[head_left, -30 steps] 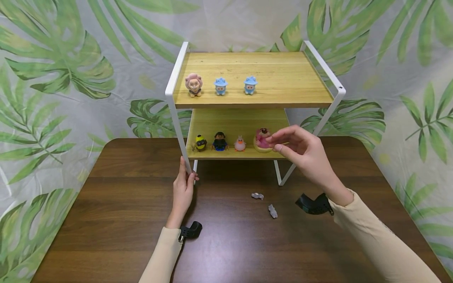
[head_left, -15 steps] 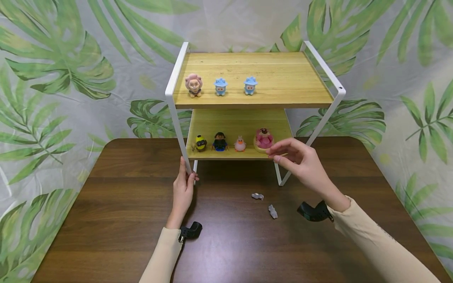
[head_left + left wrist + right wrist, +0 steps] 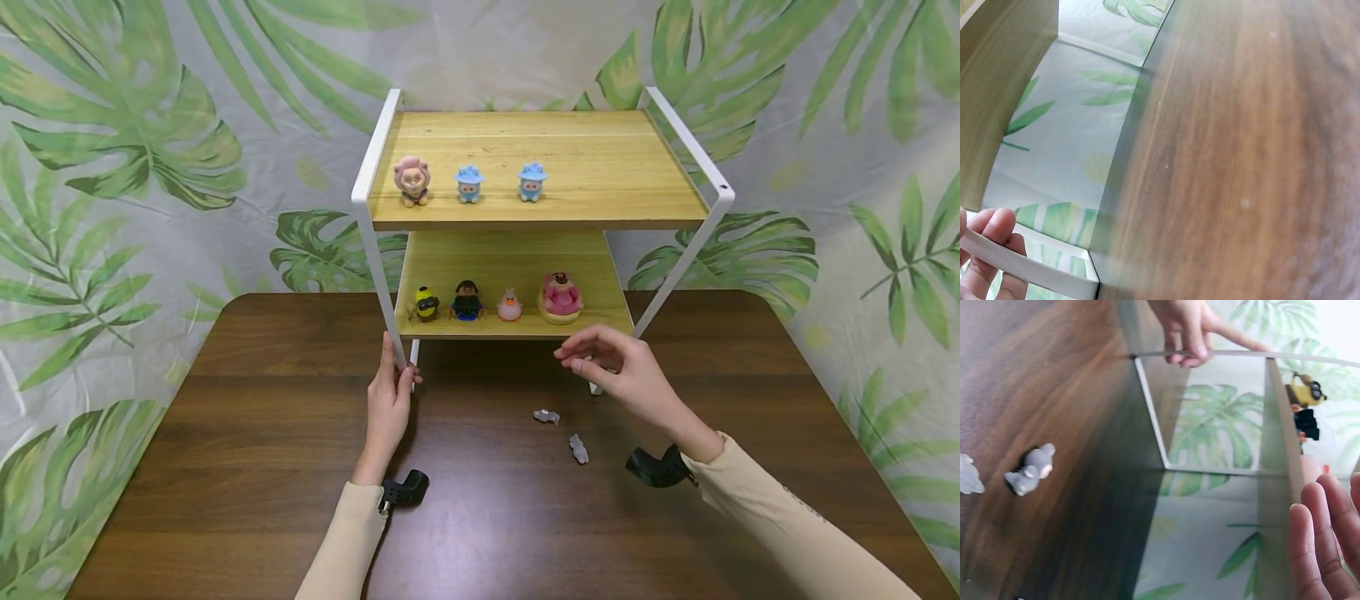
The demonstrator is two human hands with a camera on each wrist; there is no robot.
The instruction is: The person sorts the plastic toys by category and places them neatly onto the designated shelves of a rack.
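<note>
My left hand (image 3: 390, 400) grips the lower left leg (image 3: 1035, 269) of a two-tier white-framed shelf (image 3: 525, 223), fingertips curling past the bar. In front of the shelf's lower right corner hovers my right hand (image 3: 626, 371), fingers loosely bent and holding nothing. Just above it, on the lower board, sits a pink bear figurine (image 3: 561, 298) in a round cream base. To its left stand a pink duck-like figurine (image 3: 510, 306), a dark-clothed figure (image 3: 467, 302) and a yellow goggled figure (image 3: 426, 305). Two small grey figurines (image 3: 547, 416) (image 3: 1032, 470) lie on the table below my right hand.
The upper board carries a pink lion-like figurine (image 3: 412, 182) and two blue-hatted figurines (image 3: 469, 184) (image 3: 532, 182). A dark wooden table (image 3: 247, 467) bears the shelf. Behind stands a leaf-patterned backdrop (image 3: 150, 108).
My right hand has drawn down and away from the pink bear figurine, which now shows whole on the lower board. My left hand stays on the shelf leg.
</note>
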